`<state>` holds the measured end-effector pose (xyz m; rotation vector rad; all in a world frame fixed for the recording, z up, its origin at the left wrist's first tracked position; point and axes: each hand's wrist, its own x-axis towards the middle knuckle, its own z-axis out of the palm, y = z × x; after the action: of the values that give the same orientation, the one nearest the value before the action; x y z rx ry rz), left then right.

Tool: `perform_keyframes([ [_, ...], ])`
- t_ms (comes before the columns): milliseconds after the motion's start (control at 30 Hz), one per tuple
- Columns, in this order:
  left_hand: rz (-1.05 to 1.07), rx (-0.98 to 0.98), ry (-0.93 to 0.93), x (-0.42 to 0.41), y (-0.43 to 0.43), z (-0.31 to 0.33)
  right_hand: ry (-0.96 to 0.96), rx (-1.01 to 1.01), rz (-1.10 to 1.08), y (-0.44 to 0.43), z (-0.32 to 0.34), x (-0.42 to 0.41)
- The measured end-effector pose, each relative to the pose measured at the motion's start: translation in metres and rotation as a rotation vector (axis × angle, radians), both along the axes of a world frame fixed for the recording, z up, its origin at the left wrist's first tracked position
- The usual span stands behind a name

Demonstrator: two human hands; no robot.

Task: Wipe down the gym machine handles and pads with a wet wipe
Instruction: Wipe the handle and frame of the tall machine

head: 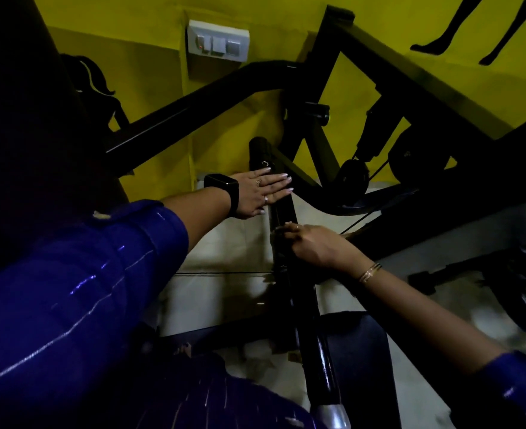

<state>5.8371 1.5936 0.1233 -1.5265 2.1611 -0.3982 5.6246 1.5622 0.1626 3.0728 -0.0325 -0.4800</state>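
The black bar [305, 305] slants from its capped top end near the wall [150, 72] to a silver tip at the bottom edge. The left hand [264, 193] lies flat on its upper part, fingers straight. The right hand [314, 246] curls around it just below; a wipe cannot be made out. Bare floor [224, 243] lies left of the bar, frame tubes [311, 190] crowd the right.

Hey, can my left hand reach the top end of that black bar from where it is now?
Probably yes. The left hand lies flat on the black bar just below its top end, nothing between them; the right hand grips the bar lower down, clear of that path.
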Motion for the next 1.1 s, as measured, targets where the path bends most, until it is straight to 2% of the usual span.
perform_keyframes([
  [167,0.034,-0.015,0.128,-0.003,0.006,0.000,-0.108,-0.026,-0.076,-0.008,-0.005,0.009],
  [267,0.093,-0.027,0.197,-0.011,0.011,-0.004,-0.086,-0.008,-0.116,0.005,-0.006,-0.002],
  [400,0.143,-0.058,0.274,-0.017,0.017,-0.011,-0.138,0.244,-0.130,0.045,0.027,-0.038],
  [467,0.127,-0.078,0.309,-0.020,0.020,-0.017,-0.084,0.283,-0.088,0.056,0.037,-0.048],
  [633,0.073,-0.104,0.410,-0.027,0.033,-0.028,-0.030,0.146,-0.117,0.039,0.026,-0.034],
  [800,-0.040,-0.159,0.394,-0.031,0.045,-0.037,-0.059,0.032,-0.139,0.037,0.017,-0.033],
  [933,-0.065,-0.216,0.398,-0.033,0.052,-0.043,-0.085,0.260,-0.277,0.069,0.027,-0.066],
  [1033,-0.067,-0.252,0.405,-0.040,0.059,-0.045,-0.028,0.219,-0.084,0.097,0.044,-0.086],
  [1100,-0.069,-0.249,0.420,-0.044,0.064,-0.044,-0.005,0.172,-0.032,0.105,0.051,-0.090],
])
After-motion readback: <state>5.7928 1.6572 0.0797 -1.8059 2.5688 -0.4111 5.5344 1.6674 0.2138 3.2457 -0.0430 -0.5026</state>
